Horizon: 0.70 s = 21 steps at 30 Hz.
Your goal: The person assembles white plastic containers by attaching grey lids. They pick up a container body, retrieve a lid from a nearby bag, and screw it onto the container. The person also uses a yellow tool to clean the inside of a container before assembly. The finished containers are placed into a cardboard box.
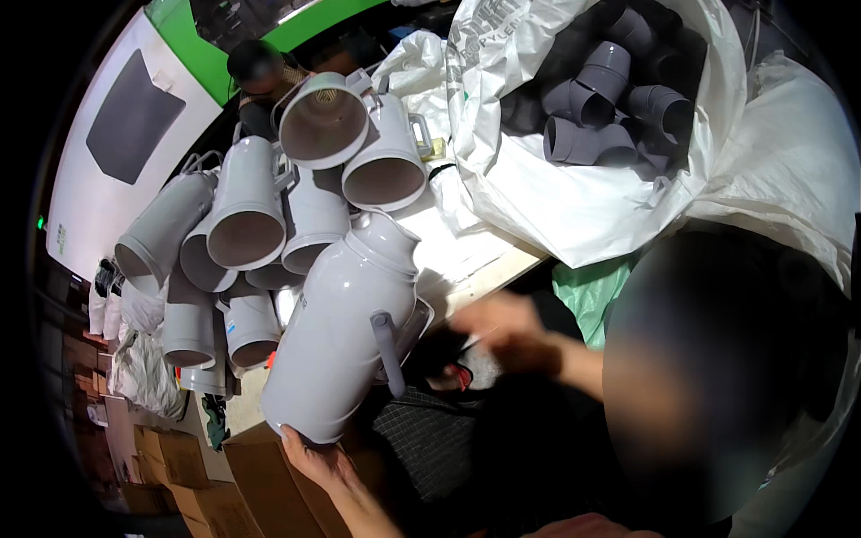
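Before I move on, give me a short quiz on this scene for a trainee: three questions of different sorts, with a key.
1. Choose one: where does the left hand hold the tilted gray jug?
a) by its side handle
b) at its base
c) around its neck

2. True or false: several dark gray parts lie inside the open white sack.

3. Fill in the colour: the plastic showing just below the sack's near edge is ____.

Key:
1. b; the hand is at the base, well away from the handle and neck.
2. True; they show through the sack's open mouth.
3. Green.
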### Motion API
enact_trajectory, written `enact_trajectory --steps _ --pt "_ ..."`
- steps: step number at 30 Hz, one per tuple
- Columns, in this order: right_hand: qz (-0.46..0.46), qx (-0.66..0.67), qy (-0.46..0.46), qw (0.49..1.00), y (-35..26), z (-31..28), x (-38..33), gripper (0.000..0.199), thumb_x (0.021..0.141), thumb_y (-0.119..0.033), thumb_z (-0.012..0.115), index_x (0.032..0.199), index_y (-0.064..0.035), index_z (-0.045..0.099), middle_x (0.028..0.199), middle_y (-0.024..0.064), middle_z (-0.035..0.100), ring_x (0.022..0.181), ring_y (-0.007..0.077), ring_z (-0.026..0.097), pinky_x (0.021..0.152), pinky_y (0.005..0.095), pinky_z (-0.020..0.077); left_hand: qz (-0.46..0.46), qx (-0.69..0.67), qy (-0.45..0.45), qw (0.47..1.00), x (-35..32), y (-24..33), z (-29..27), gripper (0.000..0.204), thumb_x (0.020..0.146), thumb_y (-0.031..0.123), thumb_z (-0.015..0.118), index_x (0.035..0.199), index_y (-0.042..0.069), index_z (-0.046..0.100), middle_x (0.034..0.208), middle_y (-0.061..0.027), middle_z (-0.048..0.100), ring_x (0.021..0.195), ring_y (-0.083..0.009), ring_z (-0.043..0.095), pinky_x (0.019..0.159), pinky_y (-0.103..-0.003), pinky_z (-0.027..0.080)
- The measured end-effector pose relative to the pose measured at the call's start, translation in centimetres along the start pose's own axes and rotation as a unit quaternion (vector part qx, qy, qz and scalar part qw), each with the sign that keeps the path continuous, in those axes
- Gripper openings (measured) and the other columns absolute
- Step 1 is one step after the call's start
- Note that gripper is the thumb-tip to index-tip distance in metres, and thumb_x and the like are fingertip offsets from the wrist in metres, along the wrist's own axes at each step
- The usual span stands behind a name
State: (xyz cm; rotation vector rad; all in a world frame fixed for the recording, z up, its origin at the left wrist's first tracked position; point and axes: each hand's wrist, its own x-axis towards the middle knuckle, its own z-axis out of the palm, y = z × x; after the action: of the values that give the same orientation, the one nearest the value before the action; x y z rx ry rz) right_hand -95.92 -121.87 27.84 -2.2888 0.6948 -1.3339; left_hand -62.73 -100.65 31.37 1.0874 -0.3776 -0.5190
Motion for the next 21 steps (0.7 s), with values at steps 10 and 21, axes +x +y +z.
enact_trajectory --steps 10,21 --pt "0.111 -0.526 -0.133 0.832 21.3 -16.2 10.6 0.021 0.084 -0.01 0.062 0.102 -0.0101 0.072 0.113 0.013 0.067 0.107 0.0307 0.065 0.074 0.0439 0.0524 -0.136 -0.008 -0.04 0.99 0.4 -4.0 2.5 0.052 0.105 0.032 0.053 0.144 -0.001 0.046 0.143 -0.0175 0.055 0.13 -0.0335 0.055 0.108 -0.052 0.045" --pt "0.109 -0.572 -0.278 0.764 23.3 -14.7 4.1 0.024 0.086 -0.016 0.059 0.108 -0.0085 0.068 0.12 0.0147 0.063 0.119 0.0336 0.06 0.088 0.0492 0.0508 -0.156 -0.029 -0.068 0.985 -0.4 -4.8 3.7 0.041 0.105 0.023 0.054 0.137 -0.003 0.054 0.133 -0.0158 0.063 0.121 -0.0286 0.061 0.106 -0.045 0.047"
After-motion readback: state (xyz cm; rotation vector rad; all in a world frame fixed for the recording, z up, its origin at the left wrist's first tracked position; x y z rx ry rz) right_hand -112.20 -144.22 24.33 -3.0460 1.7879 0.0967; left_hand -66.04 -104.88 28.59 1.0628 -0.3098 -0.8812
